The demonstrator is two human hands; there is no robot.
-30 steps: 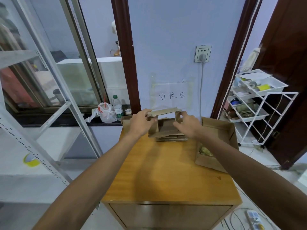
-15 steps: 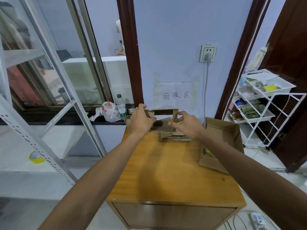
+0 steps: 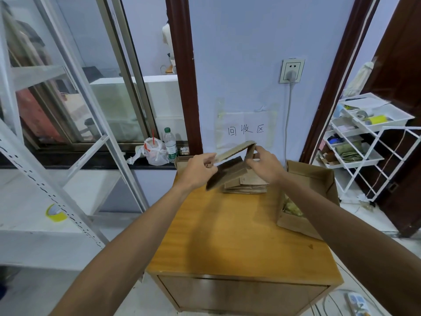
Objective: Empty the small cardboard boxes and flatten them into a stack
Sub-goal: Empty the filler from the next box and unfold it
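Head view, looking down along both bare forearms to a wooden cabinet (image 3: 227, 238) that stands against a pale blue wall. The left hand (image 3: 197, 172) pinches the left end of a small cardboard box (image 3: 229, 171) between thumb and curled fingers. The right hand (image 3: 265, 166) has its fingers curled round the box's upper right corner. The box is held in the air, skewed over into a slanted shape. Its pale top panel rises towards the right and its darker lower panel dips down to the left.

Directly under and just behind it, a stack of flattened boxes (image 3: 248, 187) lies on the far part of the cabinet top, near the wall. The lower edge of the held box overlaps the stack in this view; whether they touch I cannot tell.

A large open cardboard box (image 3: 312, 171) sits on the right side of the cabinet and hangs over its edge, with something yellowish inside, too hidden to name. On the wall above the stack is a taped paper sign (image 3: 246, 130) with handwritten characters, and higher up a wall socket (image 3: 291, 70) with a plug in it. To the left, on a dark sill, are a plastic bottle (image 3: 170, 144) and a tied white plastic bag (image 3: 155, 152). A white wire rack (image 3: 373, 126) with trays stands on the right
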